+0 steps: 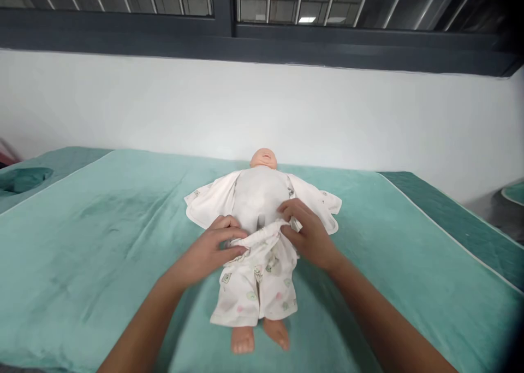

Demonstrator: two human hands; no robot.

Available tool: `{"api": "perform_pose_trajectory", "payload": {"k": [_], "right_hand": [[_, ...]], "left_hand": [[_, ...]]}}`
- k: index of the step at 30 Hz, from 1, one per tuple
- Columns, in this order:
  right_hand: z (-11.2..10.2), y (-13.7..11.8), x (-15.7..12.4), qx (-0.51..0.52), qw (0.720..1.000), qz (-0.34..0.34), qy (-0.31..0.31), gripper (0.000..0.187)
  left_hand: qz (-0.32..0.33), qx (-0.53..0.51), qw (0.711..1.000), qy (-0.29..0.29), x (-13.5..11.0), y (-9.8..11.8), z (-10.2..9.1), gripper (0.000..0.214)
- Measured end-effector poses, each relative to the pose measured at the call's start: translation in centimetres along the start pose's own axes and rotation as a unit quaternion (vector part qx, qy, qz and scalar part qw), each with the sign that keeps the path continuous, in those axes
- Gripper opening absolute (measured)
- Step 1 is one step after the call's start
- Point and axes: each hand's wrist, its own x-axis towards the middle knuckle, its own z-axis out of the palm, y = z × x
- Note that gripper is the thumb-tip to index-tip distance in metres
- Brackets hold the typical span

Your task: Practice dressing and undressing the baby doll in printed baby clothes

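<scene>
A baby doll (263, 158) lies on its back with its head at the far side and bare feet toward me. White patterned pants (257, 280) cover its legs. Their waistband is pinched by my left hand (215, 243) on one side and by my right hand (305, 231) on the other. Both hands have fingers closed on the fabric near the doll's waist. Under the doll's arms a white jacket (213, 198) spreads open to both sides. The doll's pale grey torso (262, 193) shows between the jacket fronts.
A green sheet (110, 242) covers the bed, with darker green edging (446, 220) at the right. Behind it rises a white wall (184, 105) below a dark-framed window (225, 31) with metal bars. A folded green cloth (27, 180) lies at the left edge.
</scene>
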Motion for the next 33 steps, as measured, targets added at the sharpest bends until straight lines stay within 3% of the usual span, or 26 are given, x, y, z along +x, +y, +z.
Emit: {"api": "perform_pose_trajectory", "payload": {"k": [3,6,8,14,18,22,28,33], "right_hand": [[0.7,0.7,0.4,-0.047,0.996,0.017,0.068,0.017],[1.2,1.8,0.2,-0.067,0.993,0.07,0.061,0.037],[1.2,2.4,0.3,-0.079,0.992,0.084,0.044,0.042],[0.0,4.4,3.9,-0.136,0.987,0.077,0.033,0.025],[0.5,6.6,6.8,-0.023,0.985,0.159,0.063,0.019],[1.6,8.2,6.7,0.148,0.955,0.236,0.1,0.022],[0.5,8.6,5.2,0.186,0.951,0.246,0.035,0.042],[0.8,8.2,5.1,0.29,0.91,0.297,0.017,0.045]], "left_hand": [[0.023,0.006,0.999,0.027,1.3,0.8,-0.3,0.018],[0.01,-0.004,0.99,0.141,2.8,0.4,0.1,0.017],[-0.015,-0.022,0.983,0.184,4.0,-0.3,0.3,0.016],[-0.09,0.055,0.954,0.281,8.9,-2.6,-0.3,0.014],[-0.101,0.0,0.945,0.312,11.7,-4.3,0.0,0.017],[-0.107,-0.118,0.938,0.308,11.8,-6.0,1.0,0.022],[-0.126,-0.176,0.957,0.193,10.1,-6.4,0.0,0.041],[-0.171,-0.263,0.941,0.129,9.1,-5.5,-0.5,0.038]]}}
